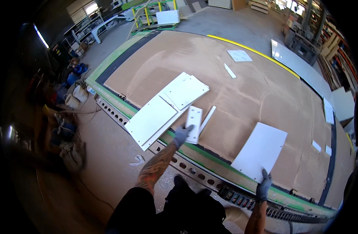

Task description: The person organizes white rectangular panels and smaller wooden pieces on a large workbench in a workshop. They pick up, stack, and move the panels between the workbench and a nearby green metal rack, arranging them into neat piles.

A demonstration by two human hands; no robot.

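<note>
My left hand (181,134), in a grey glove, grips the left edge of a narrow white panel with holes (194,121). My gloved right hand (264,184) holds the near edge of a larger white rectangular panel (260,150), which extends over the brown board surface; whether it touches that surface, I cannot tell. Just left of the narrow panel lies a stack of white panels (153,119) with small holes near their corners, jutting past the table's near edge. A thin white strip (208,120) lies right beside the narrow panel.
The large table (163,70) has a dusty brown top and green edges. White offcuts (239,55) lie toward its far side and right end. A perforated metal rail (182,165) and a black cable chain (241,199) run along the near side. Buckets (80,93) stand at left.
</note>
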